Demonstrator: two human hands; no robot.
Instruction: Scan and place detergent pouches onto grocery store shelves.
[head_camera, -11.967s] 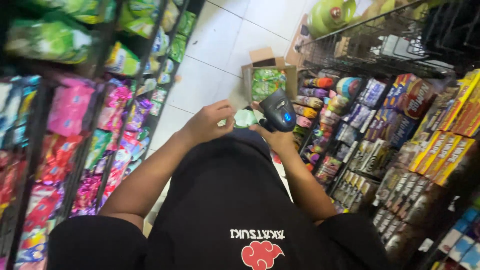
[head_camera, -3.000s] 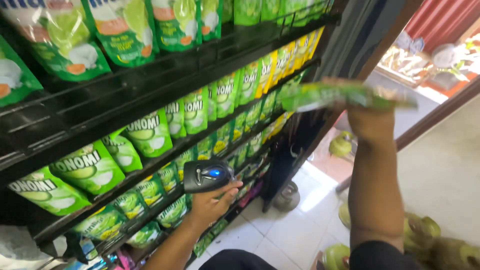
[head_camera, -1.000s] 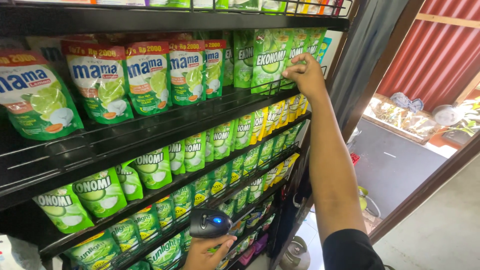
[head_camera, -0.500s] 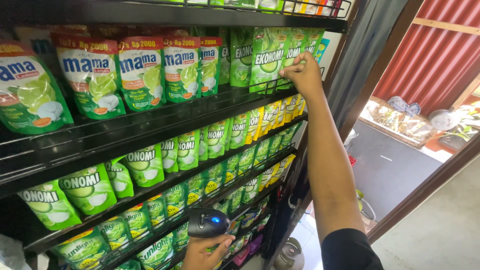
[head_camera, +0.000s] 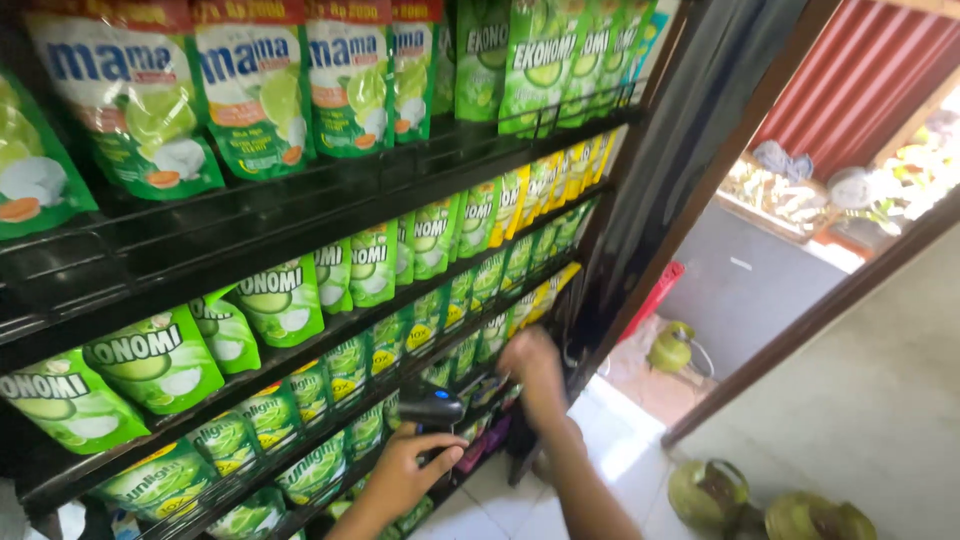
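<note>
My left hand (head_camera: 403, 472) grips a black handheld scanner (head_camera: 429, 406) with a small blue light, held in front of the lower shelves. My right hand (head_camera: 530, 360) is blurred. It hangs low by the right end of the lower shelves, close to small green and yellow sachets (head_camera: 520, 308). Whether it holds anything is not clear. Green soap pouches (head_camera: 156, 357) fill the middle shelves. Larger green pouches (head_camera: 252, 85) stand on the top shelf (head_camera: 330, 200).
A black wire rack (head_camera: 250, 375) fills the left of the view. To the right are a dark door frame (head_camera: 700, 190), a tiled floor (head_camera: 610, 460) and several green gas canisters (head_camera: 708, 494). A red corrugated wall (head_camera: 870, 70) lies outside.
My right hand has dropped from the top shelf's green pouches down to the lower shelves. My left hand still holds the scanner low by the rack.
</note>
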